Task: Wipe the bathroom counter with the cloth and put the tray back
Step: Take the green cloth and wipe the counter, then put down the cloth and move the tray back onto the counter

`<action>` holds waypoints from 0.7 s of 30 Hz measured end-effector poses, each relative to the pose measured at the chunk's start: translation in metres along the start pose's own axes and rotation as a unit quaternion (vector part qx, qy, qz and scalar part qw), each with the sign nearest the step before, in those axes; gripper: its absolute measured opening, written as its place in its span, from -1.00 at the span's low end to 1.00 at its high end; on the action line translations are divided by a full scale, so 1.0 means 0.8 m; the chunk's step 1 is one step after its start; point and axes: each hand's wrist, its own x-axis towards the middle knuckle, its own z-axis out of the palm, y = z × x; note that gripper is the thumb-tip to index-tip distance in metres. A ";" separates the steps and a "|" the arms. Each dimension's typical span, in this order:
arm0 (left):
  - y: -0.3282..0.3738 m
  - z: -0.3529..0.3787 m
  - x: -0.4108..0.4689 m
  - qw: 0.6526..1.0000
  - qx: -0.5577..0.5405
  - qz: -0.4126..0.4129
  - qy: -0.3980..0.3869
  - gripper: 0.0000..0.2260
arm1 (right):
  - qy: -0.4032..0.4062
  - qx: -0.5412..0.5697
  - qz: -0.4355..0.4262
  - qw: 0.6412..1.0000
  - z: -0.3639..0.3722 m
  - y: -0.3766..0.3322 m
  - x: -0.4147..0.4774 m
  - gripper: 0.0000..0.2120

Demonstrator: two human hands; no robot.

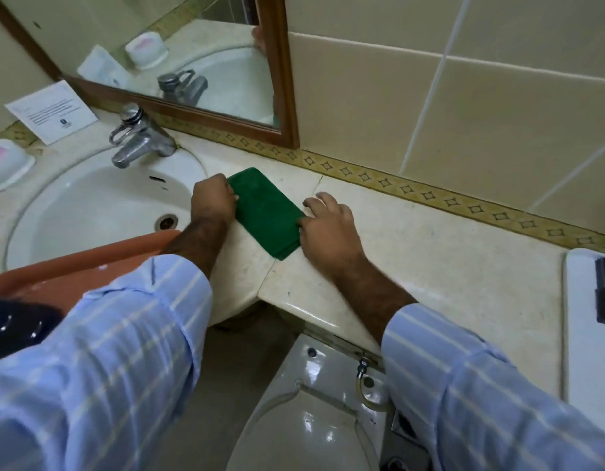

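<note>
**Non-task items in view**

Chrome faucet [138, 137] at back of white basin [90, 202]; drain [165, 222] visible. White soap dish [5, 164] at far left, printed card [51, 111] just behind it against wall. Wood-framed mirror [199, 52] above faucet, beige wall tiles [464, 96] to its right. Toilet [314, 409] below, lid closed. White object [579, 321] at right edge, unidentifiable.

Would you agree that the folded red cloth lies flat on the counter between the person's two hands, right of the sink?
Not quite: the head view shows the folded cloth is green, not red. It does lie flat on the counter between the left hand and right hand, right of the sink.
</note>
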 end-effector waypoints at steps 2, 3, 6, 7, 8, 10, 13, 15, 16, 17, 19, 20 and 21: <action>-0.001 0.008 -0.003 0.999 0.046 0.006 0.013 -0.85 | -0.013 -0.012 -0.037 0.999 0.000 0.003 -0.004 -0.67; 0.004 0.006 -0.006 0.997 0.081 0.005 0.014 -0.81 | -0.035 0.007 -0.040 0.999 -0.003 0.006 -0.004 -0.64; 0.022 -0.003 -0.013 0.993 0.119 0.002 0.001 -0.70 | -0.091 0.054 -0.022 0.994 -0.024 0.017 -0.007 -0.57; 0.028 -0.005 -0.018 0.995 0.098 0.022 -0.007 -0.66 | -0.100 0.049 -0.015 0.994 -0.032 0.025 -0.014 -0.53; 0.034 -0.004 -0.026 0.996 0.064 0.051 -0.017 -0.61 | -0.106 0.039 -0.001 0.994 -0.040 0.036 -0.025 -0.50; 0.055 -0.002 -0.052 0.992 -0.001 0.121 -0.044 -0.49 | -0.113 0.019 0.051 0.992 -0.054 0.063 -0.054 -0.43; 0.110 0.004 -0.103 0.968 -0.024 0.226 -0.105 -0.32 | -0.090 0.006 0.164 0.982 -0.080 0.110 -0.116 -0.35; 0.153 0.013 -0.134 0.950 -0.027 0.275 -0.144 -0.25 | -0.077 0.001 0.227 0.971 -0.096 0.139 -0.164 -0.30; 0.177 0.017 -0.149 0.941 -0.030 0.299 -0.159 -0.22 | -0.070 -0.002 0.258 0.964 -0.106 0.154 -0.190 -0.28; 0.201 0.021 -0.165 0.930 -0.033 0.324 -0.169 -0.20 | -0.064 -0.005 0.286 0.956 -0.114 0.166 -0.217 -0.27; 0.253 0.028 -0.198 0.905 -0.036 0.381 -0.185 -0.18 | -0.051 -0.013 0.340 0.939 -0.129 0.189 -0.272 -0.25; 0.274 0.033 -0.213 0.894 -0.034 0.404 -0.191 -0.18 | -0.043 -0.017 0.361 0.932 -0.133 0.195 -0.297 -0.25; 0.299 0.039 -0.230 0.881 -0.031 0.428 -0.198 -0.17 | -0.029 -0.023 0.382 0.923 -0.138 0.202 -0.323 -0.25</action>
